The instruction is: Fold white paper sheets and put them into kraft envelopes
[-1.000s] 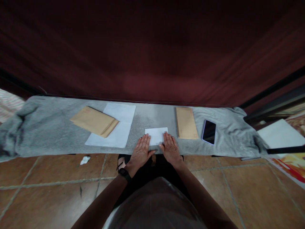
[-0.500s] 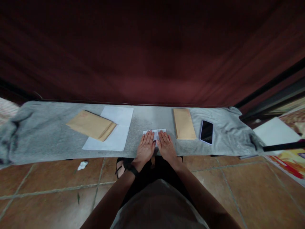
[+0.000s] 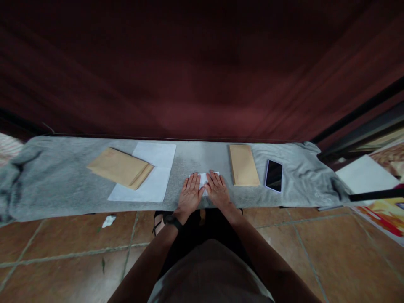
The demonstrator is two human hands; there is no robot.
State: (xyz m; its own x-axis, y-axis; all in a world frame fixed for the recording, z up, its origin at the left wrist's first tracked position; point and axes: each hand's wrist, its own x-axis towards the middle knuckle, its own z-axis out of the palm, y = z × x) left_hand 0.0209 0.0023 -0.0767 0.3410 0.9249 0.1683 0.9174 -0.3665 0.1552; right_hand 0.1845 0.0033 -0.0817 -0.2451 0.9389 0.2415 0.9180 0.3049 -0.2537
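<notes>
My two hands lie flat on a small white paper (image 3: 203,179). It sits right in front of me, near the close edge of the gray cloth (image 3: 202,156). My left hand (image 3: 189,196) covers its left side, and my right hand (image 3: 218,194) covers its right side. Both hands are spread out with the fingers pointing away from me. I am not pinching anything; I just lay my palms and fingers down. My thumbs come close together in the middle (I cannot tell if they touch).

To do this part well, I think I should push down the same amount with both hands, so the paper does not slip or turn. The cloth looks soft, so pushing too hard in one spot could make a dent or a wrinkle. Long, slow strokes from the middle out to the sides seem best, with straight fingers. The edges need to line up too, but my hands hide most of them.

The brown envelopes (image 3: 118,167) on my left lie partly over a bigger white sheet (image 3: 164,168). On my right are a brown packet (image 3: 244,165) and a phone (image 3: 273,176), both apart from my fingers.
</notes>
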